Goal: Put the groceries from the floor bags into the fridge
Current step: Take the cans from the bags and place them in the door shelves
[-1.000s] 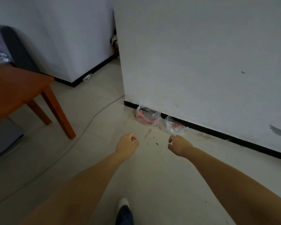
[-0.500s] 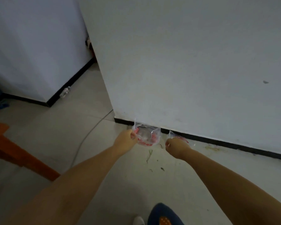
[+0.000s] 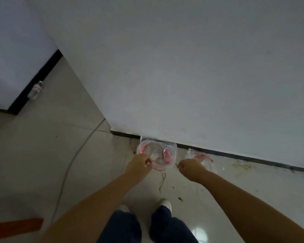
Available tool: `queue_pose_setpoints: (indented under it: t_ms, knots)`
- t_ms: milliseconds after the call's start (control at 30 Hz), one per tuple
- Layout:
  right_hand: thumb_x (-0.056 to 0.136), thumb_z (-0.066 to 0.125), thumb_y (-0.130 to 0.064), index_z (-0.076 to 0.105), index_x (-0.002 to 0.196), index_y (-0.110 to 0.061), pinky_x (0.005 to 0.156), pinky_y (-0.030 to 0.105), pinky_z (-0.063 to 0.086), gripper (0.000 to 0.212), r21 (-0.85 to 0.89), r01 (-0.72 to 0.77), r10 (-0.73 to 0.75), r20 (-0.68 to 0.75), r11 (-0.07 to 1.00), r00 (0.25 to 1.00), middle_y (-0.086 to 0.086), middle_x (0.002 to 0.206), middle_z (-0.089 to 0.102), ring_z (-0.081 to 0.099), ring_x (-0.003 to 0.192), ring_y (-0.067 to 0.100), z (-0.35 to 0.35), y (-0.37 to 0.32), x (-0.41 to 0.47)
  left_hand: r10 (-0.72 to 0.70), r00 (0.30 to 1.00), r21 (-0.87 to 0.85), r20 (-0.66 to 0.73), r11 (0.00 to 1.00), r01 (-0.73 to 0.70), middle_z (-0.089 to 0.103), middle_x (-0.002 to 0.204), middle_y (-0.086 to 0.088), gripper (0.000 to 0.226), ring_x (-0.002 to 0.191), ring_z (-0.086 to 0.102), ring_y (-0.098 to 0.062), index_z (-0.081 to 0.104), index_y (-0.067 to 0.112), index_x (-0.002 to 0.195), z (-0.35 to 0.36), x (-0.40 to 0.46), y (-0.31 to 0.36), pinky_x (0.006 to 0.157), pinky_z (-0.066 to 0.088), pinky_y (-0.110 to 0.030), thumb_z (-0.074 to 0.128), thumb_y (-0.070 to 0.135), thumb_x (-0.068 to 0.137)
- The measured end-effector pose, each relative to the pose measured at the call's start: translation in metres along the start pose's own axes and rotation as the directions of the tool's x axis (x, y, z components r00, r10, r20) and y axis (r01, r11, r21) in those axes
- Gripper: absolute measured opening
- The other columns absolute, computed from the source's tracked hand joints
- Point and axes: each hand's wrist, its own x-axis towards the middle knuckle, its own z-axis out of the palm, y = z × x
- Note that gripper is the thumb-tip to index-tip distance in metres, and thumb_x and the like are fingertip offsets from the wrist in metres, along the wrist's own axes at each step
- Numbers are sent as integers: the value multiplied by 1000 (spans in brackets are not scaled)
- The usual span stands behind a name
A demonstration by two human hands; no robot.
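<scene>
From the head camera, two clear plastic bags with red print sat on the pale tiled floor (image 3: pixel 42 155) against the wall's black skirting. The left hand (image 3: pixel 139 165) pinched the edge of the nearer-left bag (image 3: pixel 158 155); the right hand (image 3: pixel 189 168), fingers curled, gripped the right bag (image 3: pixel 200 156).

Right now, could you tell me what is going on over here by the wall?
A person is bent over two clear plastic bags on the floor against the wall. The left hand grips the edge of the left bag, which has red showing through it. The right hand is curled at the right bag, seemingly holding it, though the grip is partly hidden. Both bags appear to be on the floor; no fridge is in view.
</scene>
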Motion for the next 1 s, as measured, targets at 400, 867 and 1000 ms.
queue_pose_setpoints:
  t_ms: [400, 867, 1000]
  knots:
    - [96, 44, -19, 67, 108, -15, 93, 32, 50, 26, 206, 14, 5, -89, 979, 996, 6, 107, 68, 63, 96, 19, 193, 11, 330, 317, 852, 262, 417, 855, -447, 66, 105, -12, 25, 96, 61, -25, 66, 7, 105, 186, 263, -214, 87, 48, -35, 47, 19, 95]
    - [96, 45, -18, 33, 146, -20, 118, 32, 15, 52, -412, 148, -197, -80, 899, 977, 2, 156, 24, 26, 142, 22, 265, 133, 474, 421, 589, 661, 689, -33, -749, 69, 117, 0, 52, 109, 65, -18, 76, 26, 97, 237, 444, -369, 87, 53, -36, 86, 17, 46]
    - [98, 44, -15, 30, 148, -16, 119, 33, 4, 52, -412, 247, -270, 4, 877, 963, 5, 159, 17, 12, 147, 23, 279, 136, 478, 450, 576, 667, 683, -64, -742, 68, 118, 2, 47, 108, 65, -16, 72, 29, 104, 245, 457, -369, 83, 53, -31, 78, 24, 57]
